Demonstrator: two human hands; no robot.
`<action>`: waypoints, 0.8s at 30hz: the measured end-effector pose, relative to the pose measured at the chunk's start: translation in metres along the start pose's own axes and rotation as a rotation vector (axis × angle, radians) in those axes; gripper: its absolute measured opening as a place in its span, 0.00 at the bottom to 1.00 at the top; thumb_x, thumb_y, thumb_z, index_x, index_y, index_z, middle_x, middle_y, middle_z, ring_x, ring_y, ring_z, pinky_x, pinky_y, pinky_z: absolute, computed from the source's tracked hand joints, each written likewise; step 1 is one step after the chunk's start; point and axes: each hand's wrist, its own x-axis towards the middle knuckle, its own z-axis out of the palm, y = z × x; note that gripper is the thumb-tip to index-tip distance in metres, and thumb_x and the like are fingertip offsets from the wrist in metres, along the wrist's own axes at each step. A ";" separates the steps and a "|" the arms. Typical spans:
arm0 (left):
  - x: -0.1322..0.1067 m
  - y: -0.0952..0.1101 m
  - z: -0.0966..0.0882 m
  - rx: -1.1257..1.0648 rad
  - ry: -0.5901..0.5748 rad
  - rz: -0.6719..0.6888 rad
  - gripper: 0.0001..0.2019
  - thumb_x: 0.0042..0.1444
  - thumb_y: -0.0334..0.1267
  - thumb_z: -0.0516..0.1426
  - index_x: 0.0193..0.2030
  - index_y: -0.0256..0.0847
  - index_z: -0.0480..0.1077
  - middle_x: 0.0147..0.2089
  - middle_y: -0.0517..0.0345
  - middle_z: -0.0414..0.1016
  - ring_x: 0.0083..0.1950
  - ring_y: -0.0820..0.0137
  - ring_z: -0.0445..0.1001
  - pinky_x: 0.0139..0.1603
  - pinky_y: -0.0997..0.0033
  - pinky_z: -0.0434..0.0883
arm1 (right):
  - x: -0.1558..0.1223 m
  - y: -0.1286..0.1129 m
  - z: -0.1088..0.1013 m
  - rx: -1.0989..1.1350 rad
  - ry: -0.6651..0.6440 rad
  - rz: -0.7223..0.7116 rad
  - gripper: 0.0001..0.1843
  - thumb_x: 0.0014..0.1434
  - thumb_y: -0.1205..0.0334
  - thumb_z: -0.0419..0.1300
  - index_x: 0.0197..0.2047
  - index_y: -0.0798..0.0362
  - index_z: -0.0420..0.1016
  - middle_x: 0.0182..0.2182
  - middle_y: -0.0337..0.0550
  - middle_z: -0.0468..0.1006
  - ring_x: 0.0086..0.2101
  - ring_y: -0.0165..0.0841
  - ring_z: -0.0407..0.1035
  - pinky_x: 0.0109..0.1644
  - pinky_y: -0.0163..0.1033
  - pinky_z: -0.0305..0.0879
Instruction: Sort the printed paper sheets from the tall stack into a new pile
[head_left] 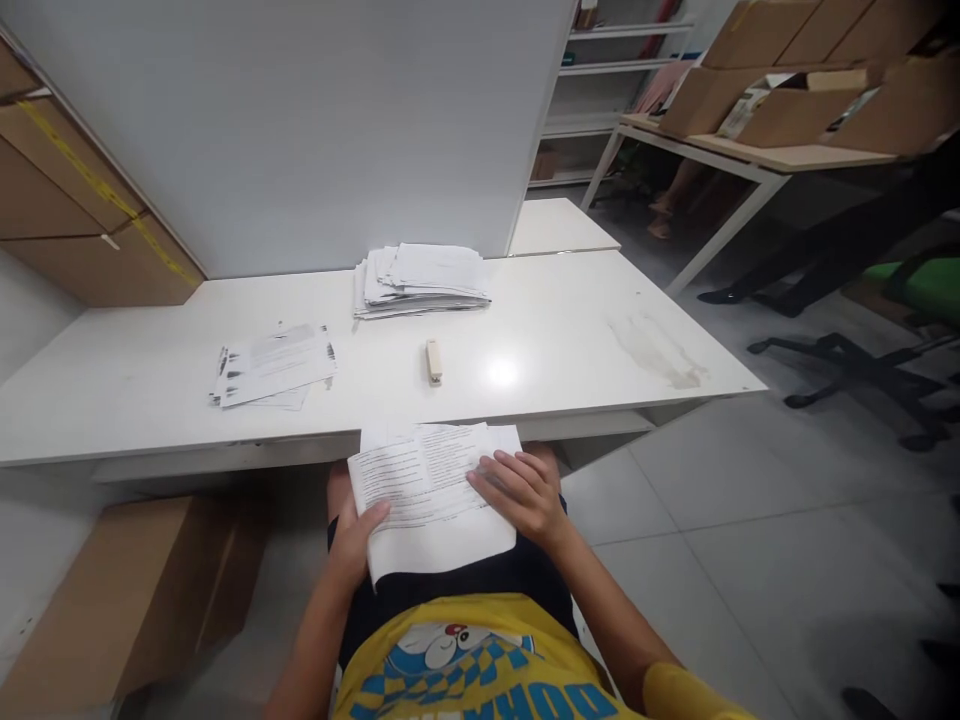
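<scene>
Several printed sheets of paper (442, 545) lie over my lap, just below the front edge of the white table. My left hand (358, 538) grips their left edge, thumb on top and fingers hidden underneath. Across the upper right of the sheets rests my right hand (525, 492), its fingers stretched out flat on the print. A cream stapler (433, 362) stands on the table beyond the papers. Behind it is a thick, uneven stack of papers (427, 278), and to the left sits a smaller pile of printed sheets (274, 365).
A grey partition (300, 130) backs the white table (555, 330). Cardboard boxes stand at the left, with another large box (112, 590) on the floor. At right are a second table (705, 145) bearing boxes, a green chair (911, 285) and other people's legs.
</scene>
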 end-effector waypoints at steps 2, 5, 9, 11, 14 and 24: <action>-0.001 -0.005 -0.004 -0.027 0.070 -0.034 0.29 0.44 0.47 0.72 0.51 0.36 0.75 0.47 0.47 0.81 0.49 0.56 0.79 0.51 0.59 0.76 | -0.005 0.005 -0.002 -0.001 -0.009 0.059 0.20 0.64 0.69 0.61 0.57 0.45 0.76 0.45 0.43 0.83 0.53 0.34 0.73 0.61 0.41 0.65; 0.009 -0.012 -0.002 -0.051 0.118 -0.051 0.30 0.36 0.48 0.74 0.46 0.36 0.77 0.43 0.48 0.83 0.47 0.55 0.81 0.51 0.59 0.77 | -0.012 0.008 -0.002 0.037 -0.031 0.148 0.26 0.65 0.72 0.56 0.65 0.45 0.69 0.50 0.46 0.80 0.58 0.36 0.69 0.64 0.44 0.63; 0.023 -0.016 0.005 -0.105 0.149 -0.058 0.30 0.34 0.47 0.75 0.45 0.37 0.77 0.43 0.48 0.83 0.46 0.56 0.81 0.50 0.59 0.77 | -0.025 0.012 0.006 0.125 -0.068 0.397 0.34 0.65 0.67 0.56 0.72 0.39 0.57 0.66 0.47 0.65 0.67 0.43 0.56 0.70 0.55 0.54; 0.027 -0.018 0.007 -0.132 0.163 -0.050 0.31 0.34 0.46 0.75 0.46 0.36 0.76 0.45 0.47 0.83 0.48 0.55 0.81 0.52 0.57 0.77 | -0.031 0.015 0.011 0.299 -0.092 0.680 0.35 0.66 0.58 0.57 0.73 0.39 0.53 0.71 0.45 0.56 0.69 0.46 0.50 0.70 0.60 0.53; 0.032 -0.023 0.010 -0.112 0.170 -0.033 0.31 0.37 0.47 0.73 0.49 0.37 0.76 0.48 0.46 0.82 0.51 0.54 0.80 0.56 0.55 0.74 | -0.035 0.020 0.016 0.799 -0.172 1.195 0.31 0.67 0.45 0.52 0.70 0.42 0.60 0.67 0.45 0.64 0.67 0.46 0.57 0.67 0.57 0.60; 0.036 -0.046 0.012 -0.076 0.168 -0.029 0.27 0.44 0.52 0.67 0.48 0.36 0.76 0.52 0.45 0.80 0.58 0.51 0.75 0.62 0.54 0.69 | -0.036 0.019 0.007 1.343 -0.286 1.652 0.32 0.45 0.45 0.73 0.52 0.46 0.78 0.48 0.45 0.82 0.51 0.47 0.74 0.59 0.53 0.69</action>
